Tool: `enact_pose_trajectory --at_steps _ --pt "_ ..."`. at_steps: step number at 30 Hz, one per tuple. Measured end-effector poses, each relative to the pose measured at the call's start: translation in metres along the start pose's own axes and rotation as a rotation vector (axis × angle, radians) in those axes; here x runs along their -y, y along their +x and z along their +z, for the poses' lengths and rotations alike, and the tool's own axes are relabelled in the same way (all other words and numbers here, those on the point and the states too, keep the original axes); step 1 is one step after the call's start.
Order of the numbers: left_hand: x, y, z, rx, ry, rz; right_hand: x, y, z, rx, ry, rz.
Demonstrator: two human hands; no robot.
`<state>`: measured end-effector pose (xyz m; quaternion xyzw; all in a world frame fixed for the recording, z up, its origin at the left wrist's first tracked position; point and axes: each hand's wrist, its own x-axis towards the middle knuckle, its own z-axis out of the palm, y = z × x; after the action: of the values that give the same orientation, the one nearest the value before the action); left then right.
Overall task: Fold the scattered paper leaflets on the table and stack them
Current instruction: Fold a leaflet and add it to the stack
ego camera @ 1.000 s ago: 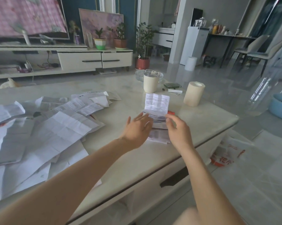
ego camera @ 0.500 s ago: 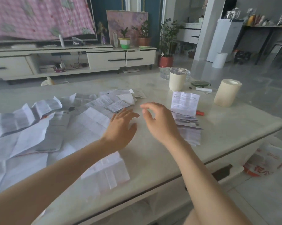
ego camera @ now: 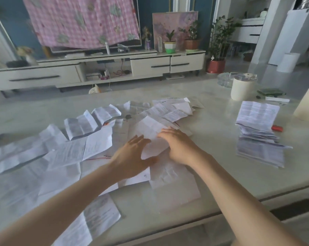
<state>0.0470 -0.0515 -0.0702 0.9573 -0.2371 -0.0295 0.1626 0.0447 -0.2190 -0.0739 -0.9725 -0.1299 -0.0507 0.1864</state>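
Presses left hand (ego camera: 131, 157) flat, fingers spread, on top leaflet (ego camera: 148, 132) mid-table (ego camera: 212, 128). Sets right hand (ego camera: 180, 146) just at 3 o'clock of left, fingertips on same sheet; grip unclear. Scattered leaflets (ego camera: 70, 153) toward 9 o'clock; folded stack (ego camera: 258, 141) at 3 o'clock, well apart.

The left forearm (ego camera: 61, 205) and right forearm (ego camera: 239, 197) reach forward and converge. The left hand (ego camera: 132, 157) is palm down, fingers straight, thumb spread toward the right hand (ego camera: 179, 146), which is palm down just beside it, fingers loosely extended leftward
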Motion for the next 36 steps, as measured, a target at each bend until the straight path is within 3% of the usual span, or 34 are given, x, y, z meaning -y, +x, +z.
enact_pose_trajectory --at_steps 4,10,16,20,23,26,29,32,36 --pt "-0.002 0.008 0.006 0.053 0.002 -0.006 0.005 0.007 0.003 -0.135 -0.003 -0.01" --pt "0.004 0.004 -0.012 -0.003 -0.171 -0.017 0.013 0.017 -0.007 -0.41 0.012 -0.124" --pt "0.025 -0.002 -0.03 0.007 -0.316 -0.08 0.012 0.019 -0.012 -0.635 0.012 -0.087" --pt "0.027 -0.002 -0.047 -0.141 -0.587 -0.138 0.015 0.017 -0.018 -0.707 0.038 0.005" --pt "0.02 -0.004 -0.07 -0.262 -0.909 -0.193 0.028 0.009 -0.033 -0.788 0.357 0.099" --pt "0.014 -0.011 -0.095 -0.182 -1.125 -0.176 0.04 0.0 -0.046 -0.604 0.909 0.223" --pt "0.012 -0.011 -0.108 -0.094 -1.243 -0.117 0.042 -0.004 -0.052 -0.302 1.287 0.293" --pt "0.011 -0.011 -0.108 -0.055 -1.304 -0.109 0.041 -0.003 -0.051 -0.149 1.483 0.23" --pt "0.016 -0.01 -0.099 -0.024 -1.299 -0.134 0.036 -0.001 -0.05 -0.161 1.466 0.243"
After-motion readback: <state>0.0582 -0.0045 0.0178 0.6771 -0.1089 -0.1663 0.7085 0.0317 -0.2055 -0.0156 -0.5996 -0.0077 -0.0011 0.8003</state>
